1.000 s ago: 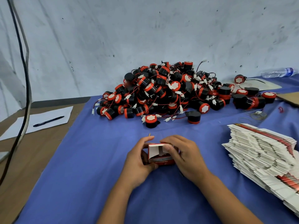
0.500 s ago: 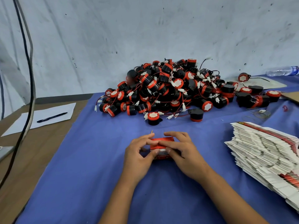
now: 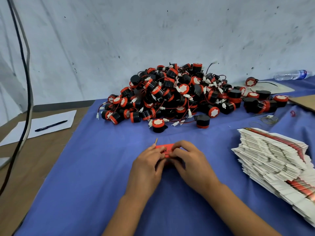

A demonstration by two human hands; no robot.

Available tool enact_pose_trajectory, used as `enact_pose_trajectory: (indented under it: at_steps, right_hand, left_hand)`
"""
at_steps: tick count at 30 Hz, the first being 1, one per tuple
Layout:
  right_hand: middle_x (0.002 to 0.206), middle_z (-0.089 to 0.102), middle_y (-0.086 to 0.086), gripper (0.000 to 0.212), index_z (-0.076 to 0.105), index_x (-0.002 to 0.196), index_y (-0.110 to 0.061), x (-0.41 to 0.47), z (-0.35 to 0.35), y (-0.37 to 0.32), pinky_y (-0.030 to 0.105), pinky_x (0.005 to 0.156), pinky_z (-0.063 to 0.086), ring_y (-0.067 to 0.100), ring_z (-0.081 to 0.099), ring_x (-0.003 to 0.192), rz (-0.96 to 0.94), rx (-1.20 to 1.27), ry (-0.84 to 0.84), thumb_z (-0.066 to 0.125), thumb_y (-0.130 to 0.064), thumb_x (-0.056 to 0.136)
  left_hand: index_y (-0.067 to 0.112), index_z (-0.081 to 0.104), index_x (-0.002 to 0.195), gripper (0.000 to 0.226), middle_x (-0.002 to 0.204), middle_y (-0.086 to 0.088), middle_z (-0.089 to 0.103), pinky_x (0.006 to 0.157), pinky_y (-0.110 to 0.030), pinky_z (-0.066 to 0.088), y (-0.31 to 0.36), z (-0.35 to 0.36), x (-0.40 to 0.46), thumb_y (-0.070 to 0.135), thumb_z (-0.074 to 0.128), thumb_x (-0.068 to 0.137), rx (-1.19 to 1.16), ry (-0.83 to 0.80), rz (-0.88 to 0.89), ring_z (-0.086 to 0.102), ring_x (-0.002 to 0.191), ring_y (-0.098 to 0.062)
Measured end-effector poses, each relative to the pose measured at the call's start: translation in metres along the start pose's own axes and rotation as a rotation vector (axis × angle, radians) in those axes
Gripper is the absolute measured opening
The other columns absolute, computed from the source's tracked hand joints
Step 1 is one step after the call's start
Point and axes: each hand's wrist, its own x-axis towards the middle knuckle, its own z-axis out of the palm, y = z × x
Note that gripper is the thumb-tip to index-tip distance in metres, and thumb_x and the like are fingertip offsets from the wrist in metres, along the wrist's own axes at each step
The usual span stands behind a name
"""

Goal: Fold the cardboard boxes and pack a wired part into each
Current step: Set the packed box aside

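Observation:
A small red cardboard box (image 3: 166,149) with black print sits on the blue cloth (image 3: 88,176) in front of me. My left hand (image 3: 146,169) grips its left side, fingers curled over the top edge. My right hand (image 3: 190,166) grips the right side, fingertips pressing on the red top face. Most of the box is hidden under my fingers. A large heap of black and red wired parts (image 3: 177,97) lies behind it. A fanned stack of flat white box blanks (image 3: 276,160) with red edges lies to the right.
A thin wooden stick (image 3: 156,140) lies just behind the box. Paper (image 3: 42,125) with a black pen (image 3: 51,126) lies on the brown table at left. Cables (image 3: 25,74) hang at the far left. A plastic bottle (image 3: 292,75) and cardboard (image 3: 305,102) are at the back right.
The box's white open flap was folded down, so the red printed face now shows on top. Both hands stayed on the box and shifted their fingers over its top.

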Motion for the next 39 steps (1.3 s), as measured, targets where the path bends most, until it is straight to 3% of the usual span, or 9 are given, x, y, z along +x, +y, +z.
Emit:
enact_pose_trajectory:
  at_steps: [4,8,12,17,24,30,32,35,39]
  right_hand:
    - [0.114,0.061,-0.004,0.009,0.07,0.096,-0.014,-0.005,0.001,-0.004,0.034,0.073,0.055,0.016,0.06,0.093,0.041,-0.032,-0.021,0.066,-0.007,0.094]
    - [0.126,0.056,-0.002,0.024,0.064,0.109,-0.011,-0.007,-0.002,-0.015,0.037,0.073,0.054,0.021,0.058,0.107,0.094,-0.114,-0.137,0.062,-0.001,0.087]
    - [0.128,0.052,-0.001,0.033,0.056,0.119,-0.013,-0.008,-0.034,-0.028,0.04,0.077,0.051,0.023,0.05,0.118,0.159,-0.189,-0.163,0.062,-0.006,0.087]
    - [0.121,0.062,-0.001,0.042,0.063,0.119,-0.018,-0.018,-0.173,-0.031,0.038,0.087,0.05,0.022,0.053,0.115,0.232,-0.285,0.058,0.081,-0.014,0.081]
    - [0.103,0.067,0.006,0.041,0.061,0.105,-0.023,-0.142,-0.412,-0.047,0.028,0.073,0.041,0.025,0.061,0.092,0.915,-0.662,0.278,0.075,-0.001,0.073]
    - [0.127,0.064,0.012,0.056,0.057,0.13,-0.021,-0.214,-0.467,-0.052,0.041,0.1,0.05,0.033,0.059,0.116,1.426,-0.678,0.062,0.08,-0.013,0.079]
    - [0.135,0.06,0.009,0.067,0.053,0.14,-0.025,-0.206,-0.459,-0.051,0.038,0.102,0.049,0.031,0.056,0.122,1.387,-0.628,0.112,0.079,-0.015,0.079]
    - [0.129,0.063,0.007,0.058,0.056,0.137,-0.03,-0.166,-0.428,-0.04,0.036,0.09,0.051,0.028,0.061,0.113,1.189,-0.626,0.222,0.072,-0.015,0.083]
    - [0.105,0.07,0.006,0.028,0.067,0.111,-0.021,-0.097,-0.346,-0.001,0.039,0.087,0.056,0.029,0.065,0.103,1.006,-0.427,0.22,0.07,-0.024,0.084]
  left_hand:
    - [0.028,0.072,0.114,0.031,0.149,0.003,0.058,0.114,-0.032,0.042,-0.004,0.003,-0.003,0.011,0.079,0.089,-0.072,-0.024,-0.06,0.047,0.142,-0.017]
    - [0.035,0.058,0.094,0.037,0.104,0.009,0.07,0.087,-0.04,0.056,-0.001,0.002,0.011,0.006,0.08,0.085,-0.232,-0.035,-0.216,0.068,0.097,-0.012]
    - [0.036,0.065,0.088,0.027,0.096,0.01,0.072,0.081,-0.049,0.058,0.023,-0.005,0.021,0.014,0.081,0.088,-0.306,-0.053,-0.295,0.07,0.09,-0.016]
    - [0.039,0.068,0.094,0.007,0.092,0.017,0.072,0.068,-0.036,0.056,0.147,-0.004,0.058,0.04,0.074,0.094,-0.591,0.042,-0.078,0.069,0.084,-0.006]
    - [0.022,0.074,0.115,0.023,0.105,0.004,0.076,0.086,-0.045,0.059,0.415,0.066,0.057,0.023,0.071,0.092,-0.917,-0.359,0.346,0.073,0.095,-0.018]
    - [0.026,0.057,0.142,0.046,0.128,0.0,0.069,0.099,-0.035,0.054,0.507,0.106,-0.003,0.021,0.069,0.098,-0.757,-0.731,0.578,0.064,0.115,-0.018]
    - [0.021,0.06,0.139,0.046,0.13,0.0,0.067,0.099,-0.036,0.054,0.498,0.109,-0.001,0.012,0.069,0.095,-0.757,-0.683,0.592,0.062,0.117,-0.017]
    - [0.017,0.072,0.118,0.031,0.117,0.001,0.071,0.088,-0.039,0.057,0.461,0.109,0.023,0.008,0.069,0.088,-0.774,-0.413,0.499,0.065,0.107,-0.016]
    - [0.019,0.073,0.094,0.022,0.097,-0.002,0.073,0.077,-0.04,0.054,0.371,0.116,0.056,0.003,0.063,0.082,-0.643,-0.234,0.022,0.067,0.095,-0.023]
